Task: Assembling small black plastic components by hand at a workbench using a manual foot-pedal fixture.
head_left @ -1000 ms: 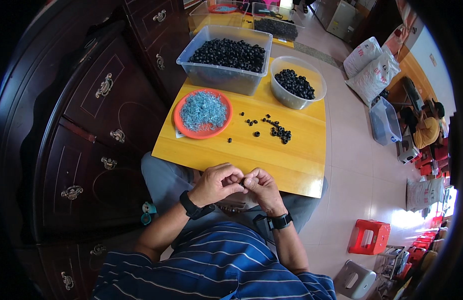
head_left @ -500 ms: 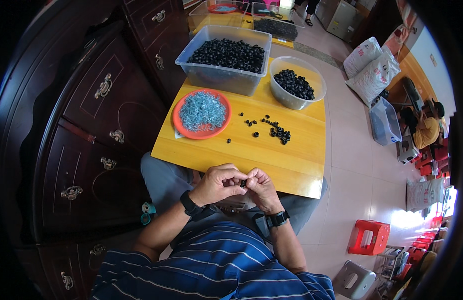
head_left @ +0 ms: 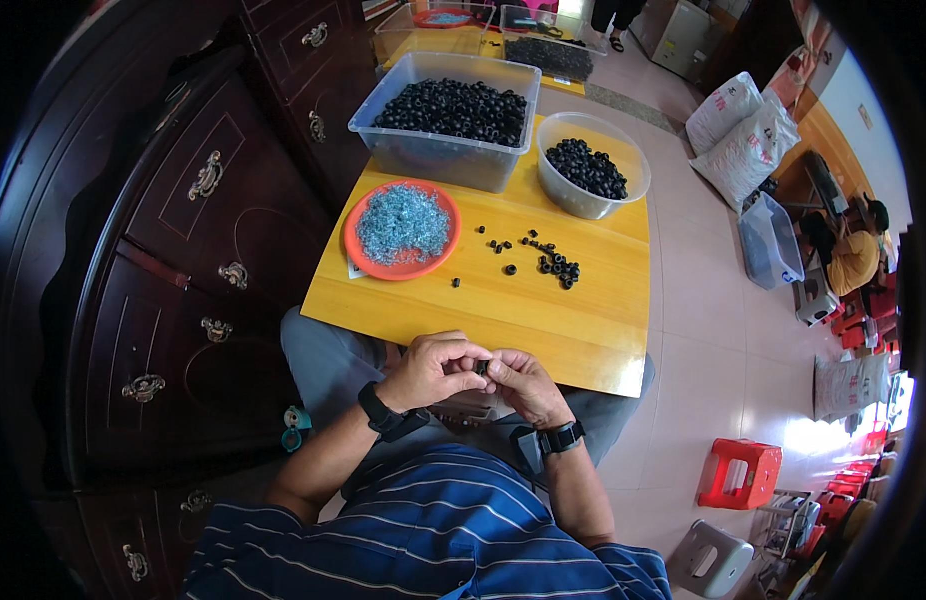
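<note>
Though barely apart, fingertips (head_left: 498,370) of both hands (head_left: 423,373) (head_left: 533,390) on a black piece (head_left: 481,368).

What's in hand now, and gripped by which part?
A small black piece, held where the left hand and right hand meet; too small and covered to tell which part is gripped.

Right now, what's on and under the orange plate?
On the orange plate: a heap of small pale-blue pieces, hiding most of its middle. Underneath: the yellow table and something white, showing only at the plate's lower left; the rest is covered.
</note>
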Available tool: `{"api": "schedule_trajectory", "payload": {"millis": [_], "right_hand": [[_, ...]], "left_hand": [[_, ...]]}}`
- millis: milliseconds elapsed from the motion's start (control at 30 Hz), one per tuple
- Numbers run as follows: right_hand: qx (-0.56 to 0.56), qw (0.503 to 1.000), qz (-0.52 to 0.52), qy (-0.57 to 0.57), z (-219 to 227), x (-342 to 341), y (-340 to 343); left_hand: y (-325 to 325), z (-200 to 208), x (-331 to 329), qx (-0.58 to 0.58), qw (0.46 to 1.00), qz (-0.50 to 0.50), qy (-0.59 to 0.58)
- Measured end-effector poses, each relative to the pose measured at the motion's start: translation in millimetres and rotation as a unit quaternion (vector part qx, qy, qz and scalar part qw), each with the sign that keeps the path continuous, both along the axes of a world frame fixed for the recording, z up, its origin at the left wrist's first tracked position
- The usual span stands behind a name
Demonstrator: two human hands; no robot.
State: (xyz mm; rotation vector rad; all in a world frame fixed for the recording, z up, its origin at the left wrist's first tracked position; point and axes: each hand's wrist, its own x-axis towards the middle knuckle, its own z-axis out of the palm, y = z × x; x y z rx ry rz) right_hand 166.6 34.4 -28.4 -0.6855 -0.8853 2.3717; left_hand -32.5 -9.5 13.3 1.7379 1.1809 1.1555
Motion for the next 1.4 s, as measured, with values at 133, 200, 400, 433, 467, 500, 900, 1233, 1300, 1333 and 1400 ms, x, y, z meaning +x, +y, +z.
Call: {"api": "schedule_trajectory", "payload": {"millis": [133, 200, 400, 433, 467, 500, 900, 1233, 1300, 1333, 1400], "right_hand": [[0.021, 0.999, 0.027, -0.011, 0, 3, 3], [0.019, 0.999, 0.030, -0.002, -5, 4, 3], [0.008, 0.999, 0.031, 0.043, -10, 3, 2], [0.002, 0.999, 0.027, 0.039, -9, 3, 1], [0.002, 0.999, 0.027, 0.039, -8, 3, 1], [0.010, 0.999, 0.027, 0.036, -9, 4, 1], [0.072, 0.996, 0.056, -0.006, 7, 4, 0], [0.027, 0.999, 0.023, -0.004, 17, -2, 3], [0.037, 0.999, 0.022, -0.004, 19, -3, 5], [0.049, 0.999, 0.021, -0.005, 21, -3, 5], [0.051, 0.998, 0.022, -0.007, 23, -5, 5]], "left_hand": [[0, 0, 1, 0.004, 1.000, -0.029, 0.005], [1, -1, 1, 0.035, 0.999, -0.032, 0.003], [-3, 7, 8, -0.033, 0.999, -0.016, -0.004], [-4, 7, 9, -0.023, 1.000, -0.007, -0.010], [-4, 6, 10, -0.013, 1.000, 0.003, -0.017], [-5, 6, 11, -0.013, 1.000, 0.003, -0.017], [-20, -1, 13, 0.009, 0.997, 0.028, -0.066], [-14, 11, 11, 0.019, 0.997, 0.028, -0.063], [-13, 10, 11, 0.013, 0.997, 0.026, -0.074], [-12, 5, 9, 0.033, 0.997, 0.034, -0.067], [-12, 3, 7, 0.053, 0.996, 0.042, -0.060]]}}
